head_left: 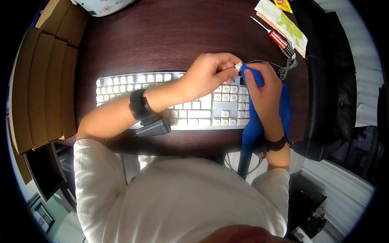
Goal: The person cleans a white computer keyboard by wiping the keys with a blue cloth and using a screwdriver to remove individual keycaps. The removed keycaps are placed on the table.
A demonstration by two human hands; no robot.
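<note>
My left hand (pixel 207 73) pinches a small white keycap (pixel 238 66) above the upper right part of a white keyboard (pixel 193 114). Against the keycap, my right hand (pixel 264 90) presses a bunched corner of a blue cloth (pixel 285 108). The rest of the cloth hangs down under my right wrist, over the keyboard's right end and the table's near edge. My left forearm crosses the keyboard and covers many of its keys. Near the keycap a dark gap shows in the top row of keys, partly behind my fingers.
Cardboard boxes (pixel 40 89) line the left side of the dark wooden table (pixel 170 32). A red-handled screwdriver (pixel 278 39), a coiled grey cable (pixel 288 67) and a green-patterned white packet (pixel 283 24) lie at the far right. Part of a white appliance (pixel 103 6) stands far left.
</note>
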